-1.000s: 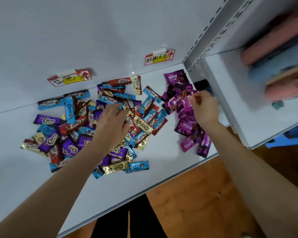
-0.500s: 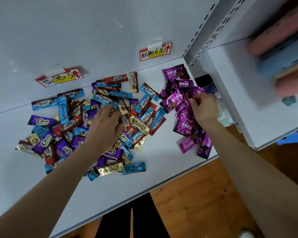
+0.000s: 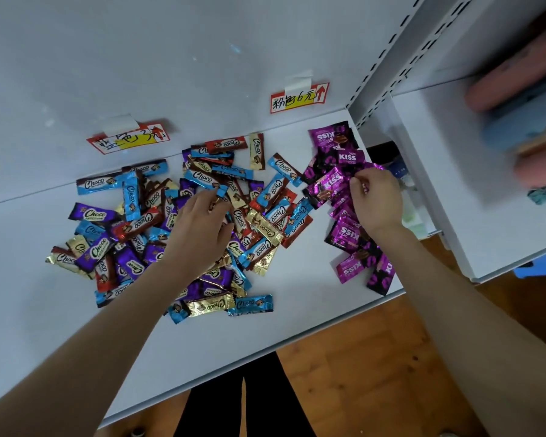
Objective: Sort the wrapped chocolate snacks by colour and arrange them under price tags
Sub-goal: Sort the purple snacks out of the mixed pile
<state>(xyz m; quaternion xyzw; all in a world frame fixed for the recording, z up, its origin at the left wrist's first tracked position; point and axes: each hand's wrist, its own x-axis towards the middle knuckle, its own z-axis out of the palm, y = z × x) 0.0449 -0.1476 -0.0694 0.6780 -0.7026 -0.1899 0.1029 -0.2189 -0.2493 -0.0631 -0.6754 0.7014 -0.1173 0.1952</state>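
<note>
On your shelf (image 3: 297,279), the Choco heap (image 3: 133,222) lies left and the Kiss heap (image 3: 347,234) right (they nearly touch at the far end). Behind them, on the far wall (image 3: 202,58), hang the left tag (image 3: 128,141) and right tag (image 3: 298,97).

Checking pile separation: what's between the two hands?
Head view: blue, red and gold foil-wrapped Choco bars fill the stretch from left hand to right hand, which pinches a magenta KISS packet.

Soft even light, blurred right edge
</note>
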